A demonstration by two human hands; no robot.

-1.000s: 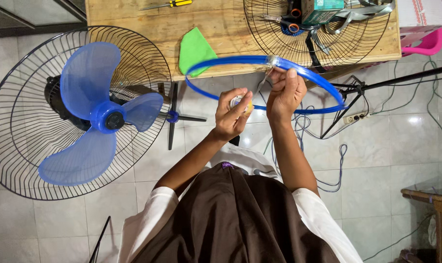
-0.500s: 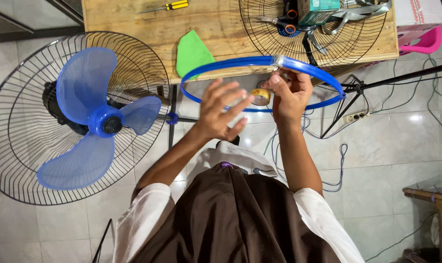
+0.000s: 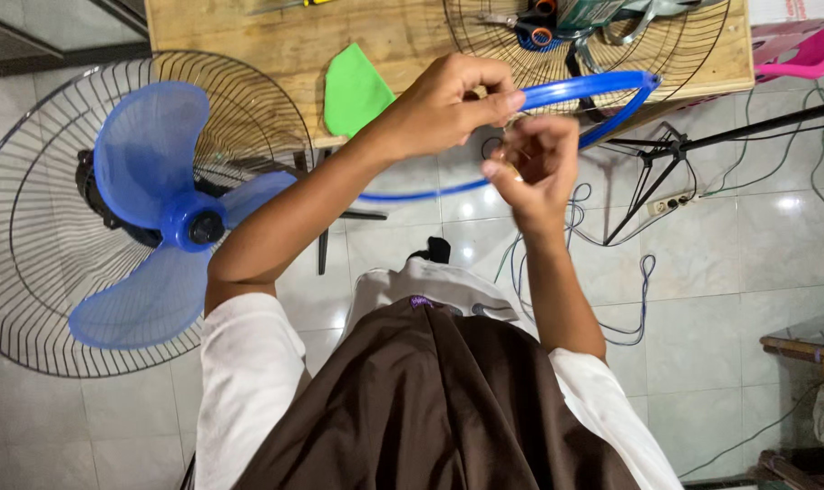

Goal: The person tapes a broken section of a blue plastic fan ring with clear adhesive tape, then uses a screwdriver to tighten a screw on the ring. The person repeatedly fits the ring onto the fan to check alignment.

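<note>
Both hands meet at a blue plastic ring (image 3: 602,89), held up above the tiled floor (image 3: 747,272) in front of the person's chest. The left hand (image 3: 453,100) is clenched around the ring's near arc, fingers curled over it. The right hand (image 3: 534,163) sits just beside and below, its fingertips pinched together on something too small to make out, close against the ring. The ring's far right end reaches over the edge of a wooden desk (image 3: 248,36). On that desk a wire fan guard (image 3: 693,36) lies flat with scissors (image 3: 530,27) and other tools on it, and a green piece of plastic (image 3: 353,91) lies at the desk's near edge, partly behind the left forearm. To the left stands a fan with blue blades (image 3: 149,209) inside its rear wire cage (image 3: 31,272). A black tripod (image 3: 675,150), a power strip (image 3: 670,201) and loose cables (image 3: 629,281) crowd the floor to the right, and a pink stool (image 3: 806,54) stands at the far right.
</note>
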